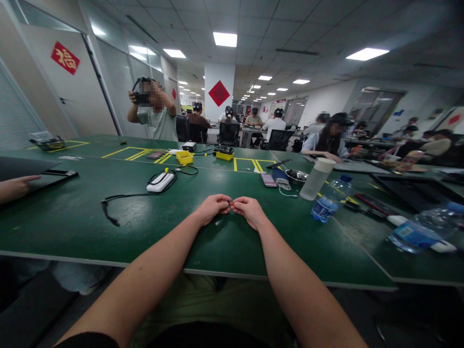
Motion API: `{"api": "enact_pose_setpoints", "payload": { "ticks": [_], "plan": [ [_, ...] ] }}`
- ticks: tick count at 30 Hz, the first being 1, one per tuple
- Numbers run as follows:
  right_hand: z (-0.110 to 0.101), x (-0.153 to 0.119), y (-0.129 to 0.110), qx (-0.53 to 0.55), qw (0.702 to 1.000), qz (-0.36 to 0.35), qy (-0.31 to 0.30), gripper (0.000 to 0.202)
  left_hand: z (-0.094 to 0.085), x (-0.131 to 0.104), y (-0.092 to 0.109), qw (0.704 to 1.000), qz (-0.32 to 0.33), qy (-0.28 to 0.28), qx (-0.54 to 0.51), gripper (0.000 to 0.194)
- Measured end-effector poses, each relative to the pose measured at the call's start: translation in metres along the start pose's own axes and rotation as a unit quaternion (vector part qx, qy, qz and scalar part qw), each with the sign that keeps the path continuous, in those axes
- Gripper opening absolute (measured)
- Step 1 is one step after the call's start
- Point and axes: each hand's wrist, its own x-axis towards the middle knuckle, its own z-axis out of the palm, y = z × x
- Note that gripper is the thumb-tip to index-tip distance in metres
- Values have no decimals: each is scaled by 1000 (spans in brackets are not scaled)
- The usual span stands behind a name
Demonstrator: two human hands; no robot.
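Observation:
My left hand [213, 210] and my right hand [250, 212] meet fingertip to fingertip just above the green table [145, 237], in front of my body. Both are closed in a pinch. A tiny orange-red piece [233, 204] shows at the fingertips of my right hand; its kind is too small to tell. Something small and dark may sit between the left fingertips, but the fingers mostly hide it.
Left of my hands lies a white power bank [160, 182] with a black cable. To the right stand a frosted tumbler [317, 179], a water bottle [330, 200] and a metal bowl [296, 176]. Yellow trays [184, 158] sit farther back. Another person's hand [18, 187] rests at far left.

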Motion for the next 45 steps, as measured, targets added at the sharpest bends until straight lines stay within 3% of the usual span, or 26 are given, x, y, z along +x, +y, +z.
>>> {"api": "enact_pose_setpoints", "payload": {
  "ticks": [11, 16, 23, 39, 45],
  "plan": [
    [1, -2, -1, -13, 1000, -2, -9, 14, 1, 0, 0, 1000, 7, 2, 11, 31],
    [-1, 1, 2, -12, 1000, -4, -2, 18, 2, -2, 2, 1000, 5, 5, 0, 23],
    [-1, 1, 0, -7, 1000, 14, 4, 8, 1, 1, -1, 1000, -11, 17, 3, 24],
    [1, 0, -1, -15, 1000, 3, 5, 13, 2, 1, 0, 999, -27, 25, 2, 23],
    [-1, 2, 1, -12, 1000, 7, 6, 6, 0, 0, 1, 999, -43, 5, -26, 18]
  ]
}}
